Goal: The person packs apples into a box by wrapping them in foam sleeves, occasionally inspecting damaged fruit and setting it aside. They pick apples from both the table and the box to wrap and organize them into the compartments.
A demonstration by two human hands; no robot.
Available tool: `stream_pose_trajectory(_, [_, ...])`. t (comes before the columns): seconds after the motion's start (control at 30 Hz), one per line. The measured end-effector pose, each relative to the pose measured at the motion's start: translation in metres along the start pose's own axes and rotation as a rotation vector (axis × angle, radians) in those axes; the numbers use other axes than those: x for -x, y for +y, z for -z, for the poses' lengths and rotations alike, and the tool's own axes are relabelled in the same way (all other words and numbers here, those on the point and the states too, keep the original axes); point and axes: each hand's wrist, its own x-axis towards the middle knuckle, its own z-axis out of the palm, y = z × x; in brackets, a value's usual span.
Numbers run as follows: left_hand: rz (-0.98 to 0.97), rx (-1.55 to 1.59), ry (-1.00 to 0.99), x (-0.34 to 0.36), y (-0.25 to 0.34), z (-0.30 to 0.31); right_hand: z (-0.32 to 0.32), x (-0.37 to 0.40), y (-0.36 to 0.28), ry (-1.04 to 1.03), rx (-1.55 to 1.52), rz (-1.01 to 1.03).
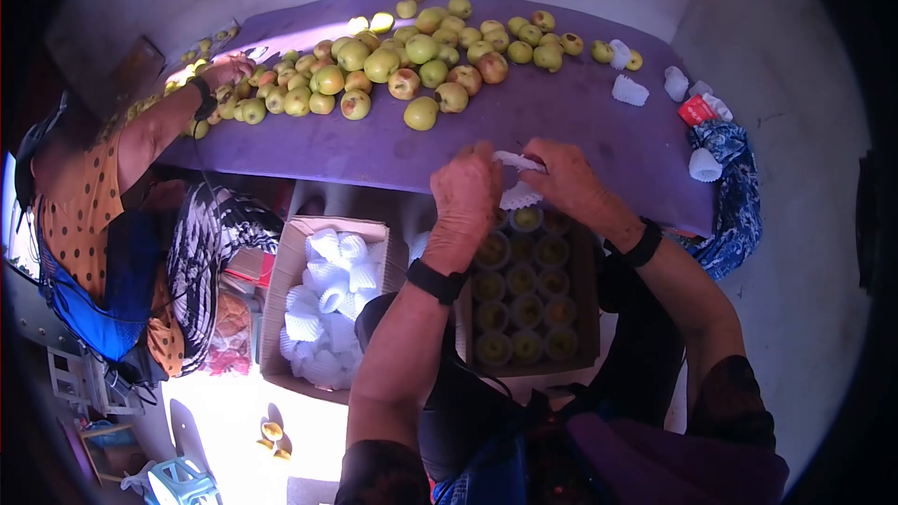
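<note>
A white foam fruit net (520, 194) is stretched between my two hands above the box in front of me. My left hand (466, 189) has its fingers closed on the net's left edge. On the opposite edge, my right hand (572, 182) pinches it with thumb and fingers. No fruit shows inside the net, though part of it is hidden by my fingers. Below my hands stands a cardboard box (591, 318) with rows of apples (526, 310) in white foam nets. Loose green and reddish apples (382, 64) lie heaped on the purple-covered table (571, 117) beyond.
A carton (275, 318) full of white foam nets (327, 299) stands at my left. Several stray nets (630, 91) lie at the table's right end, near a blue patterned cloth (739, 196). At far left, another person's hand (229, 70) reaches among the apples. A blue stool (182, 482) is lower left.
</note>
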Motion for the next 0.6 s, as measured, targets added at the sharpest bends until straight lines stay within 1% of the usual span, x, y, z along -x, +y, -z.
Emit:
stream_pose_trajectory(0.07, [-0.017, 0.017, -0.003, 0.001, 0.001, 0.002, 0.001, -0.001, -0.001, -0.071, 0.063, -0.035])
stream_pose_trajectory(0.3, [-0.091, 0.067, -0.045, 0.001, 0.001, 0.005, -0.004, -0.005, 0.002, -0.096, 0.079, 0.019])
stream_pose_trajectory(0.4, [-0.079, 0.045, -0.054, 0.000, -0.002, 0.000, -0.007, -0.006, 0.002, -0.094, 0.049, 0.017])
stream_pose_trajectory(0.43, [-0.077, 0.042, -0.053, 0.000, -0.003, 0.001, -0.006, -0.006, 0.001, -0.087, 0.027, -0.012])
stream_pose_trajectory(0.5, [-0.049, 0.047, -0.004, -0.001, -0.003, 0.001, -0.005, -0.006, 0.000, -0.078, 0.006, -0.043])
stream_pose_trajectory(0.6, [-0.013, 0.034, 0.000, -0.004, -0.009, 0.000, -0.003, -0.006, -0.001, -0.080, -0.001, -0.069])
